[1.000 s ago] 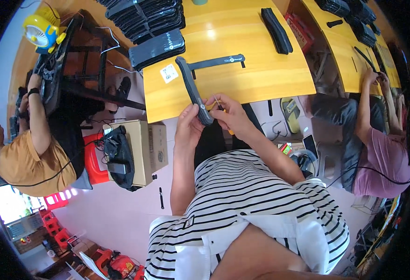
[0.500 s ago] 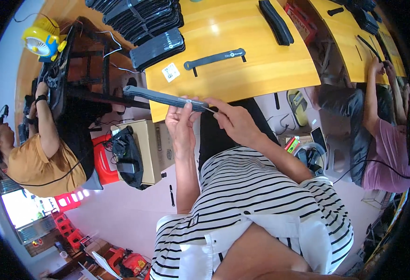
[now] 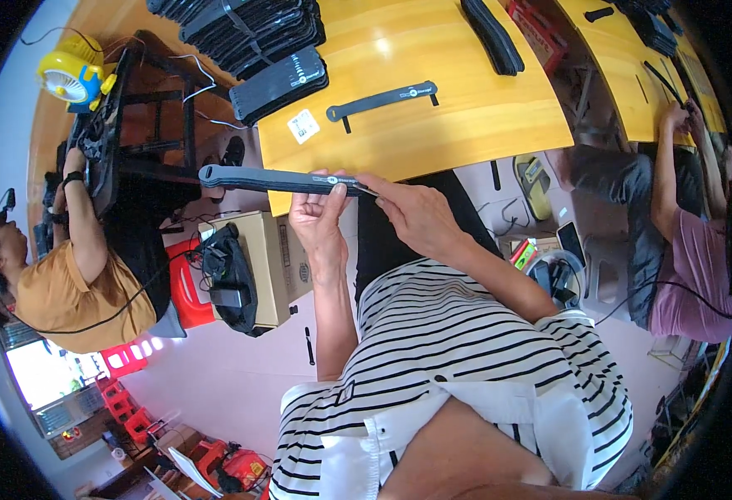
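Note:
My left hand [image 3: 320, 221] is closed around a stack of flat black straps [image 3: 270, 178], thumb on top near the right end. The stack points left in front of the table edge, nearly level, with a rounded, holed tip at its far left. My right hand [image 3: 420, 217] is closed at the stack's right end, pinching a thin metal tool [image 3: 368, 191] mostly hidden by the fingers. A single black strap [image 3: 383, 102] lies beyond on the yellow table [image 3: 474, 125], with two short dark tabs under it.
A short pile of black straps [image 3: 278, 87] lies by a white label [image 3: 303, 126], before a tall banded pile [image 3: 249, 33]. Another strap bundle [image 3: 493, 37] lies back right. A cardboard box [image 3: 278, 267] stands left. Co-workers sit at the left [image 3: 82, 283] and right [image 3: 691, 267].
The strap stack has turned closer to level; its left tip has shifted left and nearer to me. Both hands stay at its right end, my right hand slightly further left.

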Motion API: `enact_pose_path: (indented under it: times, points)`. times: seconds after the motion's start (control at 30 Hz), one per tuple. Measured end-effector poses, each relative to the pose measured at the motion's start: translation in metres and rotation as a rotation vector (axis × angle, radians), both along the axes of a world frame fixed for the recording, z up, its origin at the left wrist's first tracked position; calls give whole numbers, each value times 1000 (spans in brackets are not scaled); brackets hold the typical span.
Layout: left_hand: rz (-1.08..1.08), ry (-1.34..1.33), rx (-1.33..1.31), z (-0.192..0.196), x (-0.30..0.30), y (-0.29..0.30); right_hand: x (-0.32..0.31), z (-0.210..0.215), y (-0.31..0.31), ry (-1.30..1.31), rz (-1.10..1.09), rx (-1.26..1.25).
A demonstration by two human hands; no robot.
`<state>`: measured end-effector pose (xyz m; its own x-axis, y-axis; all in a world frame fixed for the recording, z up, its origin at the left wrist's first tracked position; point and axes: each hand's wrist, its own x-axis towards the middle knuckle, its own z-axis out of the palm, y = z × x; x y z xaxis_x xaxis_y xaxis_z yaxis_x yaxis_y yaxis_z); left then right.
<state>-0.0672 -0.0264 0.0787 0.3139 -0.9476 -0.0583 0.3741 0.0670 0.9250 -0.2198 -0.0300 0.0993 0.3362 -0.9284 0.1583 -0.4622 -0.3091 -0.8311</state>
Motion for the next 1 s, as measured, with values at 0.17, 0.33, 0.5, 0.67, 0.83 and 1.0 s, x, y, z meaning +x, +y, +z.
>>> enact_pose_path:
  times: [0.17,0.33,0.5,0.67,0.83,1.0]
  points:
    - [11,-9,11,1,0,-1,1,-5,0,-14,0,-24]
    - [20,-8,11,-2,1,-2,2,-1,-1,28,12,3]
    - [24,-11,-8,-2,0,-2,3,-6,-1,30,-11,-5]
    - [46,-206,-75,-4,-6,-3,8,-24,-4,-116,-34,146]
    - [57,-465,-140,2,-19,-2,10,-24,-4,-538,-12,502]
    - [178,-853,-233,-4,-28,7,12,-18,-2,-917,-30,801]
